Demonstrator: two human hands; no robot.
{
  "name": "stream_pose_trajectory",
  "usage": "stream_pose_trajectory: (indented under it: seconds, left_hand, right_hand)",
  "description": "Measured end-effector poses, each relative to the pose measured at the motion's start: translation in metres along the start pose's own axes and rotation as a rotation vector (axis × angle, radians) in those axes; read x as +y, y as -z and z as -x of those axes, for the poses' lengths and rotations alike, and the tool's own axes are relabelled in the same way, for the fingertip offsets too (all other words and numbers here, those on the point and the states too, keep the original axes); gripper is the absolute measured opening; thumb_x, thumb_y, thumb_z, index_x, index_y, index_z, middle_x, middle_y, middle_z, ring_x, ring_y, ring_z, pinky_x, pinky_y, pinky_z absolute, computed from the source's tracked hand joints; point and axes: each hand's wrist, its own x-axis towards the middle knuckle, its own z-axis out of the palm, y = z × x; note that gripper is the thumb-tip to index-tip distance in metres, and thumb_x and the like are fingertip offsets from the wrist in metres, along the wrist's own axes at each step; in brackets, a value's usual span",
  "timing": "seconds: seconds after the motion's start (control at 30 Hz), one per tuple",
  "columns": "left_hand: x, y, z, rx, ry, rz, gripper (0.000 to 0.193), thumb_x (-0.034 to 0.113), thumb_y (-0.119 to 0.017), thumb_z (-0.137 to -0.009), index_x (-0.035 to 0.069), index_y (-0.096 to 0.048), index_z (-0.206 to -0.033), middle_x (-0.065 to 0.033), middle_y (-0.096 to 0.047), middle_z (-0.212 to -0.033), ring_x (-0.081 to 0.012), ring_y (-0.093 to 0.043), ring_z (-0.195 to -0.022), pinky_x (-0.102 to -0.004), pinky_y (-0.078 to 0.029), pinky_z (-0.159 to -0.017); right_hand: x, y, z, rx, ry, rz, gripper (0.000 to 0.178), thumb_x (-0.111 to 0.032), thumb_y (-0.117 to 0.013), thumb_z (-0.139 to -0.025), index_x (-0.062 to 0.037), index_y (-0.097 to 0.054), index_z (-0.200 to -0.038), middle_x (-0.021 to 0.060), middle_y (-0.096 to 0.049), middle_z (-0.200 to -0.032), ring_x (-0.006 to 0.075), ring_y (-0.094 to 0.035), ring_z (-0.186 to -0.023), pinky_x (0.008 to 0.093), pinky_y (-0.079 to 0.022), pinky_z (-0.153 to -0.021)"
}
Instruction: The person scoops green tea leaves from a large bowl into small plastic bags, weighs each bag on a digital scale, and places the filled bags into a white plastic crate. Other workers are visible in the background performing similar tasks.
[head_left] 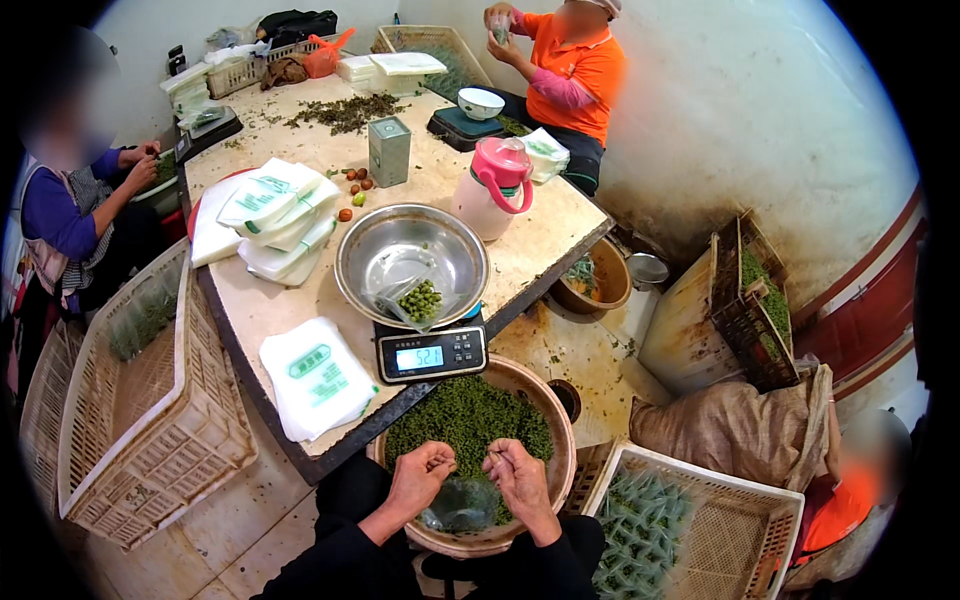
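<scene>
Both hands are over a wide basin heaped with small green berries like fresh peppercorns. My left hand and my right hand are closed in pinches, a small gap apart. A clear plastic bag sits between and just below them, its upper edge at my fingertips; the exact grip is hard to see. Beyond the basin, a digital scale with a lit display bears a steel bowl. In that bowl lies a clear bag of green berries.
Stacks of printed bags lie on the table. A pink jug and a square tin stand behind. Crates flank me; the right crate holds filled bags. Co-workers sit around, and a brown sack lies right.
</scene>
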Motion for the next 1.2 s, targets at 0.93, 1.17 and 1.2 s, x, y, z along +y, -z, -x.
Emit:
stream_pose_trajectory:
  seconds: [0.93, 1.17, 1.2]
  left_hand:
    - [0.17, 0.057, -0.051, 0.601, -1.206, -0.834, 0.021, -0.007, -0.06, -0.067, 0.004, -0.06, -0.085, -0.0086, -0.06, -0.075, -0.0252, -0.055, -0.068, -0.033, -0.042, -0.056]
    - [0.027, 0.032, 0.042, 0.152, -0.72, -0.728, 0.022, -0.009, -0.059, -0.067, 0.001, -0.061, -0.087, -0.0117, -0.06, -0.088, -0.0278, -0.058, -0.075, -0.0351, -0.046, -0.065]
    - [0.021, 0.034, 0.045, 0.134, -0.689, -0.729, 0.023, -0.008, -0.058, -0.066, 0.0, -0.06, -0.087, -0.0109, -0.059, -0.088, -0.0272, -0.057, -0.077, -0.0349, -0.046, -0.067]
  right_hand:
    - [-0.011, -0.017, -0.048, 0.161, 0.29, 0.196, 0.013, -0.005, -0.059, -0.081, -0.0019, -0.061, -0.093, 0.0096, -0.061, -0.065, 0.016, -0.057, -0.054, 0.0279, -0.044, -0.05]
    - [0.149, -0.125, -0.041, -0.175, 0.114, 0.914, 0.009, -0.009, -0.054, -0.076, -0.0041, -0.062, -0.077, 0.017, -0.062, -0.078, 0.0309, -0.063, -0.067, 0.0386, -0.052, -0.056]
    - [0.147, -0.123, -0.047, -0.206, 0.073, 0.892, 0.009, -0.01, -0.055, -0.076, -0.0043, -0.062, -0.075, 0.0168, -0.061, -0.08, 0.0308, -0.063, -0.068, 0.0388, -0.051, -0.056]
